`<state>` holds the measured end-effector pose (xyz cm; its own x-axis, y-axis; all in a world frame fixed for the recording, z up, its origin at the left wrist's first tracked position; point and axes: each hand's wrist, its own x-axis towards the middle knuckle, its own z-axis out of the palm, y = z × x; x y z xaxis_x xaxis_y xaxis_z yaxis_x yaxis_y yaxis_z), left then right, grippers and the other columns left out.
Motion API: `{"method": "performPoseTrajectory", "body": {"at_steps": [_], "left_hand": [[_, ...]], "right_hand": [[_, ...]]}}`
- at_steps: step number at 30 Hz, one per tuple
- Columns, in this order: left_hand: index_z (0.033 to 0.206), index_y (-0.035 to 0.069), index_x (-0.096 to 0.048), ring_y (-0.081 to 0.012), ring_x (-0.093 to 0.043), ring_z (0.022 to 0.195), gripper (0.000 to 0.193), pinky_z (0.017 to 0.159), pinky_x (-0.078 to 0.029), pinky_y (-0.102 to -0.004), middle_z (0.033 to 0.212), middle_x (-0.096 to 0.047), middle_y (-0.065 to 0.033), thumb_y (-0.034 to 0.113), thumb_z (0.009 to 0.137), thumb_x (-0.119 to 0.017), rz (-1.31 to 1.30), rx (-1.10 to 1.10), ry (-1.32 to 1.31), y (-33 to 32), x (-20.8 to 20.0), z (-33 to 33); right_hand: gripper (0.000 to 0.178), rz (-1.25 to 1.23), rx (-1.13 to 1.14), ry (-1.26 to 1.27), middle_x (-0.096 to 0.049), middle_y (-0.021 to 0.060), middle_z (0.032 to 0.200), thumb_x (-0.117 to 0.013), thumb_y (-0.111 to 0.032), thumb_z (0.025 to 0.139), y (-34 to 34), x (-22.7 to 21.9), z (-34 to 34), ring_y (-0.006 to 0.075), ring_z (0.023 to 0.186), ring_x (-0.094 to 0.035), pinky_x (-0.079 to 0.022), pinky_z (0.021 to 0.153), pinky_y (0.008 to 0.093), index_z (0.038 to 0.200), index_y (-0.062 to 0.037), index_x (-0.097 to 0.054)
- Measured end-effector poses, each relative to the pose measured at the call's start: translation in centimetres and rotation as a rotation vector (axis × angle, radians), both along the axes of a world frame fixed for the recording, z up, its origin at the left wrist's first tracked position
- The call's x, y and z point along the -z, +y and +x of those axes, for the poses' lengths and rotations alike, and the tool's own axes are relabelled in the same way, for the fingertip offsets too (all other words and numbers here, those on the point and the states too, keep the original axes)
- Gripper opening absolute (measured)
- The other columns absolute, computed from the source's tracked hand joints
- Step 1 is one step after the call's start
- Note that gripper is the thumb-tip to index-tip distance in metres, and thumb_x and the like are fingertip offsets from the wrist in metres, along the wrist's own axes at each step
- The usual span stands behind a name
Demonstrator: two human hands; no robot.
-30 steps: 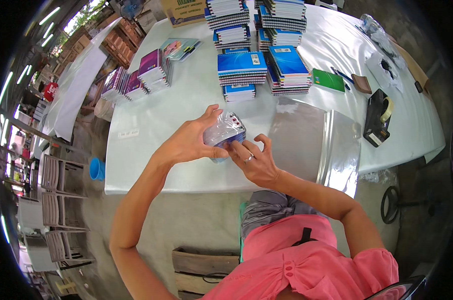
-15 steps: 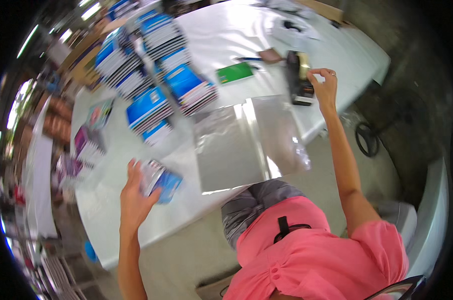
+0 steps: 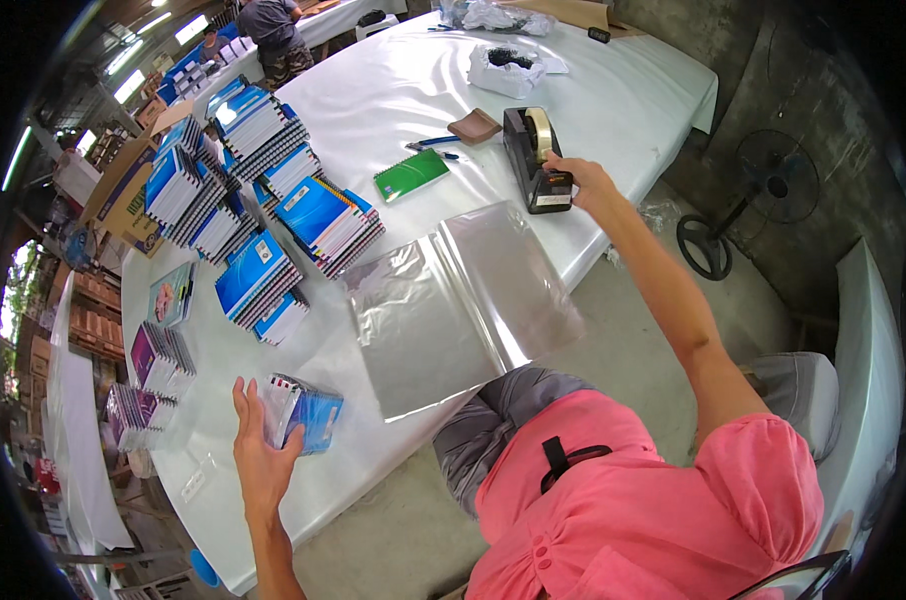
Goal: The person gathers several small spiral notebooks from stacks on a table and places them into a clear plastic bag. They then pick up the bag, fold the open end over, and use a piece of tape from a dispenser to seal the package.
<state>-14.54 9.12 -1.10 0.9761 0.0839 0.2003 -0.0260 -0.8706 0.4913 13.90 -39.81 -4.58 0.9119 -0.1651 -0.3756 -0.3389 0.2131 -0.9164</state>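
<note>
At the table's near left, a small stack of blue notebooks [image 3: 318,420] has clear plastic about it. My left hand [image 3: 261,458] is open beside it, fingers spread along its left side and thumb against its near face. Farther off on the right stands a black tape dispenser [image 3: 533,180] with a roll of clear tape [image 3: 539,132]. My right hand [image 3: 583,183] has its fingers closed at the dispenser's near end; whatever is between them is hidden. Between my hands lie clear plastic sheets [image 3: 423,330], reaching the table's front edge.
Tall piles of blue spiral notebooks [image 3: 258,270] stand at the left, with purple notebooks [image 3: 158,360] nearer the edge. A green notebook [image 3: 411,176], pens [image 3: 433,144] and a brown wallet-like piece [image 3: 475,126] lie beyond the sheets. A fan [image 3: 773,185] stands off the right side.
The view has shifted. My right hand has come down from beside the tape roll to the dispenser's near end. My left hand stays by the small blue stack.
</note>
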Motion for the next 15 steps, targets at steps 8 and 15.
{"method": "performPoseTrajectory", "body": {"at_steps": [8,15], "left_hand": [[0.144,-0.004,-0.032,-0.0309,-0.044,0.132,0.080,0.106,-0.039,-0.0367,0.156,-0.025,-0.0175,0.001,0.072,-0.069,-0.039,-0.030,0.061,-0.8,-0.3,0.6],[0.145,0.001,-0.032,-0.0384,-0.044,0.131,0.085,0.102,-0.043,-0.0390,0.152,-0.028,-0.0228,0.010,0.071,-0.073,0.041,-0.037,-0.008,-0.3,-0.1,-0.1]], "right_hand": [[0.025,-0.153,0.165,-0.189,-0.062,0.0089,0.117,-0.078,-0.025,0.077,0.0,4.2,-4.5,0.0245,0.123,-0.044,-0.035,0.098,0.0504,0.087,-0.0034,-0.073],[0.016,-1.125,0.214,-0.637,-0.067,0.0098,0.103,-0.078,-0.017,0.070,6.6,1.3,-8.2,0.0228,0.104,-0.058,-0.046,0.080,0.0345,0.076,-0.0030,-0.073]]}}
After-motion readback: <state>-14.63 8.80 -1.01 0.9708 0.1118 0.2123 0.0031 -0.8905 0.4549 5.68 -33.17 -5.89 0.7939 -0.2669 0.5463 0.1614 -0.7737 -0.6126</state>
